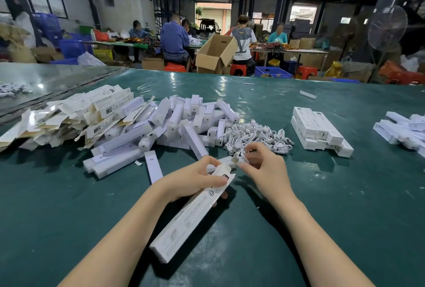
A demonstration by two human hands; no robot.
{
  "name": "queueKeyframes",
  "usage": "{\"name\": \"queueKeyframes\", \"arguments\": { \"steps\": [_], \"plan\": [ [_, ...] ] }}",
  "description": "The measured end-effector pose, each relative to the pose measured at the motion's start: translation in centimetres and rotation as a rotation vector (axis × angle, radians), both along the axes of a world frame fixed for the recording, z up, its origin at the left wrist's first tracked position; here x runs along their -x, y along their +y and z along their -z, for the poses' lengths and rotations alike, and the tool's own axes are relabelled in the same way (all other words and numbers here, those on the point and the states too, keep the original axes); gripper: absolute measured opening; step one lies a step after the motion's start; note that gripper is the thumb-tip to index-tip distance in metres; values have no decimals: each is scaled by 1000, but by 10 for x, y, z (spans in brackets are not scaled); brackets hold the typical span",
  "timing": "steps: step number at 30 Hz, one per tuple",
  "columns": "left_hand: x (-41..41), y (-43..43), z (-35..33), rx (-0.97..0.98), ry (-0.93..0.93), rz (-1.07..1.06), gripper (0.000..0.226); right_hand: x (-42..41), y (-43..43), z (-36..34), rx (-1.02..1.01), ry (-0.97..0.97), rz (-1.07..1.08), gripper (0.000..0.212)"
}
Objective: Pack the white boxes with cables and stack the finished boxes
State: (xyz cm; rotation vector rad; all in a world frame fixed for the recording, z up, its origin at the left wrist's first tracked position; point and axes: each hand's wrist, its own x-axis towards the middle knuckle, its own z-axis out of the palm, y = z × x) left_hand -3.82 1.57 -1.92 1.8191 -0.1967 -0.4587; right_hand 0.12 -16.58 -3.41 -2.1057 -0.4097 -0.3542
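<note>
My left hand (197,180) grips a long white printed box (187,222) near its far end, tilted above the green table (69,206). The box's far end is open. My right hand (264,165) pinches a small coiled white cable (240,157) right at that open end. A heap of white coiled cables (257,135) lies just behind my hands. A neat stack of finished white boxes (318,131) sits to the right of the heap.
A jumble of white lamp bars (184,123) and flat unfolded cartons (69,114) covers the left middle of the table. More white pieces (404,130) lie at the right edge. People sit at tables beyond, with an open cardboard box (216,54) behind the table.
</note>
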Motion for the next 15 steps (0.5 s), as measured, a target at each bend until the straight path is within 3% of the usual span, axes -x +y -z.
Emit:
{"name": "queueKeyframes", "arguments": {
  "steps": [8, 11, 15],
  "plan": [
    [1, 2, 2, 40, -70, -26, 29, -1, -2, -5, -102, 233, -260, 24],
    [-1, 4, 3, 60, -69, -43, 26, -1, -5, -6, -53, 268, -333, 19],
    [-3, 1, 4, -63, -108, 56, 27, 3, -1, -10, 47, 234, -362, 31]
  ]
}}
